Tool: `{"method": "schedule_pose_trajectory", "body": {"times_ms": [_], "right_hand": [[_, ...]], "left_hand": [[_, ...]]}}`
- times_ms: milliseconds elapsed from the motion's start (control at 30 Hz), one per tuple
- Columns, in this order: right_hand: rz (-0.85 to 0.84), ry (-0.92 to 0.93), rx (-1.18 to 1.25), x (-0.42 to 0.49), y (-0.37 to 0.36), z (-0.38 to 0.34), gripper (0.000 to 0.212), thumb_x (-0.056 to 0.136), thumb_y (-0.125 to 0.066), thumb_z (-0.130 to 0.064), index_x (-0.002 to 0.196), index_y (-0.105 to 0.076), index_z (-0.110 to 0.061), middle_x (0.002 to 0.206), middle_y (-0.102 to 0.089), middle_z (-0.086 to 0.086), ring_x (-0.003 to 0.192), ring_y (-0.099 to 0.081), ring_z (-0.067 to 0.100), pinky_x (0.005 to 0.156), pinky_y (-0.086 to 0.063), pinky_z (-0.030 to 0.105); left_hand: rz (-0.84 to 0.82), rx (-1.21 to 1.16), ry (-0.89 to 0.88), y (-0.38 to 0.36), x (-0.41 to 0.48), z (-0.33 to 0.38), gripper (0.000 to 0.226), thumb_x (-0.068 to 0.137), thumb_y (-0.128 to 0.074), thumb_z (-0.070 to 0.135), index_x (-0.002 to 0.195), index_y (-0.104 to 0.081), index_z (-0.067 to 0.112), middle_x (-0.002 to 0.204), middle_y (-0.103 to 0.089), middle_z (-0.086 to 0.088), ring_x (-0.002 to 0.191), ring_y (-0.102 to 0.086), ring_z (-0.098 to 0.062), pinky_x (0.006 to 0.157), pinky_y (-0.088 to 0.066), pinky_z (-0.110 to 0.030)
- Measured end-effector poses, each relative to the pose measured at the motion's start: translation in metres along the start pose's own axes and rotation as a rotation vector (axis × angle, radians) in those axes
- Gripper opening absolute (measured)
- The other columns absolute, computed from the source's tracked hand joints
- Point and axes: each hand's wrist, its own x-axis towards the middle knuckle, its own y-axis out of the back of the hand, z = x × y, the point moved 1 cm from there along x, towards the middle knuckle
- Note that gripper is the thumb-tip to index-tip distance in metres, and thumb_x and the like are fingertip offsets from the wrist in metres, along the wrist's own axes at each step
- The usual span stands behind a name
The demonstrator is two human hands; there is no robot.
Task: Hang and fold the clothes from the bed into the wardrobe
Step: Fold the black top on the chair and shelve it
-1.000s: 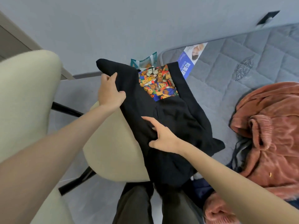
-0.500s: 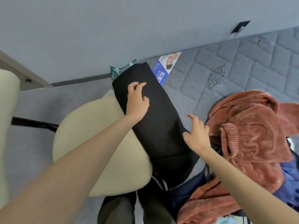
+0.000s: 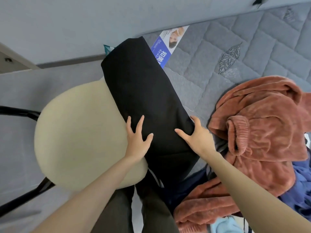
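The lower part of the blue-and-white label (image 3: pixel 165 47) is covered by the folded black garment (image 3: pixel 143 98), and its small print cannot be read. Only a corner of a teal packet (image 3: pixel 107 48) is shown behind that garment. The outer fingers of the right hand (image 3: pixel 197 140) are hidden at the garment's edge. The rust fleece (image 3: pixel 260 123) and the black chair frame (image 3: pixel 18 111) are cut off by the picture's sides.

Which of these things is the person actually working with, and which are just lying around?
Part of the job: the folded black garment, with the left hand and right hand pressed on it; the rust fleece garment and blue garment waiting on the mattress; the cream chair seat underneath.
Just lying about: the blue printed label; the teal packet behind the black garment.
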Motion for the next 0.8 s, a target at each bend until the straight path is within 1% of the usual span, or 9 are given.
{"method": "schedule_pose_trajectory", "body": {"times_ms": [100,200,233,333,400,500,567,667,800], "right_hand": [[0.0,-0.106,0.253,-0.004,-0.003,0.012,0.072,0.071,-0.064,-0.071,0.13,-0.042,-0.035,0.119,-0.064,-0.005,0.108,-0.061,0.022,0.089,-0.047,0.034],[-0.009,-0.298,0.517,-0.013,-0.013,0.022,0.078,0.068,-0.069,-0.069,0.131,-0.043,-0.031,0.118,-0.06,-0.004,0.108,-0.058,0.02,0.087,-0.043,0.029],[-0.012,-0.346,0.588,-0.016,-0.016,0.025,0.08,0.067,-0.071,-0.069,0.13,-0.042,-0.03,0.12,-0.058,-0.003,0.106,-0.056,0.018,0.089,-0.044,0.028],[-0.003,-0.381,0.726,-0.025,-0.024,0.03,0.086,0.061,-0.079,-0.064,0.129,-0.04,-0.029,0.123,-0.057,-0.004,0.107,-0.057,0.015,0.098,-0.047,0.033],[-0.009,-0.418,0.844,-0.031,-0.027,0.032,0.098,0.056,-0.084,-0.059,0.134,-0.034,-0.027,0.124,-0.054,-0.005,0.108,-0.058,0.014,0.099,-0.049,0.035],[-0.102,-0.547,1.021,-0.042,-0.03,0.033,0.101,0.05,-0.089,-0.054,0.131,-0.039,-0.021,0.12,-0.059,-0.005,0.105,-0.062,0.016,0.092,-0.053,0.038],[-0.128,-0.547,1.056,-0.048,-0.032,0.031,0.084,0.055,-0.089,-0.049,0.124,-0.053,-0.018,0.115,-0.067,-0.003,0.099,-0.065,0.015,0.086,-0.055,0.034],[-0.029,-0.512,1.043,-0.055,-0.03,0.023,0.057,0.065,-0.086,-0.042,0.111,-0.061,-0.017,0.105,-0.07,-0.003,0.093,-0.067,0.015,0.081,-0.056,0.034],[0.07,-0.393,1.108,-0.07,-0.016,0.008,0.032,0.075,-0.081,-0.033,0.097,-0.062,-0.022,0.104,-0.071,-0.003,0.091,-0.068,0.015,0.071,-0.057,0.032]], "left_hand": [[-0.035,-0.037,-0.05,-0.014,-0.029,-0.013,0.065,0.095,-0.057,0.024,0.148,-0.023,0.039,0.157,0.013,0.015,0.147,0.002,-0.015,0.117,-0.026,-0.042],[-0.082,-0.09,-0.12,-0.02,-0.052,-0.023,0.064,0.092,-0.058,0.014,0.143,-0.032,0.042,0.153,0.009,0.027,0.145,-0.003,-0.005,0.111,-0.036,-0.041],[-0.091,-0.098,-0.144,-0.02,-0.059,-0.027,0.069,0.087,-0.059,0.008,0.141,-0.034,0.043,0.151,0.007,0.029,0.143,-0.005,0.002,0.109,-0.039,-0.036],[-0.102,-0.02,-0.236,-0.022,-0.079,-0.042,0.08,0.073,-0.069,-0.002,0.135,-0.038,0.039,0.149,-0.005,0.022,0.123,-0.02,0.025,0.093,-0.039,-0.005],[-0.073,0.058,-0.289,-0.026,-0.086,-0.053,0.077,0.068,-0.075,-0.002,0.13,-0.039,0.025,0.14,-0.018,0.01,0.115,-0.035,0.016,0.087,-0.037,0.0],[-0.026,0.102,-0.258,-0.031,-0.084,-0.057,0.067,0.065,-0.084,0.011,0.115,-0.04,0.016,0.119,-0.029,0.007,0.106,-0.042,-0.009,0.085,-0.036,-0.008],[0.014,0.139,-0.231,-0.031,-0.08,-0.055,0.06,0.064,-0.087,0.021,0.103,-0.042,0.02,0.107,-0.034,0.009,0.097,-0.04,-0.008,0.08,-0.034,-0.01],[0.067,0.219,-0.289,-0.028,-0.078,-0.052,0.038,0.072,-0.081,0.031,0.088,-0.051,0.017,0.094,-0.043,0.009,0.087,-0.042,-0.007,0.072,-0.033,-0.014],[0.139,0.204,-0.41,-0.016,-0.093,-0.043,0.027,0.084,-0.07,0.019,0.076,-0.044,0.02,0.078,-0.039,0.01,0.061,-0.042,-0.009,0.056,-0.03,-0.013]]}}
